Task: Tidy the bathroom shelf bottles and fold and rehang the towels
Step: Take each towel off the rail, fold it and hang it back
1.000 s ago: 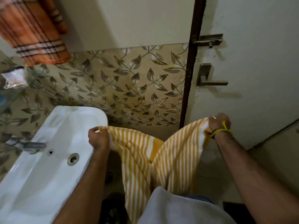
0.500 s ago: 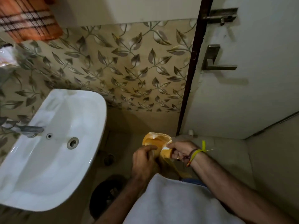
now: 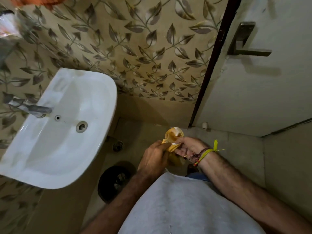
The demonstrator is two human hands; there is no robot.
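The yellow and white striped towel [image 3: 173, 134] is bunched together between my two hands in front of my body. My left hand [image 3: 154, 159] grips its edge from the left, fingers curled over the cloth. My right hand [image 3: 187, 146] pinches the same edge from the right; a yellow thread and dark bands circle that wrist. Most of the towel hangs down behind my hands and is hidden. A corner of an orange towel [image 3: 33, 1] shows at the top left edge.
A white washbasin [image 3: 42, 149] with a metal tap [image 3: 32, 108] juts out at the left. A dark round bin [image 3: 114, 181] stands on the floor below it, near a floor drain [image 3: 118, 146]. The door with its lever handle [image 3: 248, 50] is at the right.
My hands, a second ago spread wide with the towel stretched between them, have come together and lowered, doubling the towel. The view has tilted further down.
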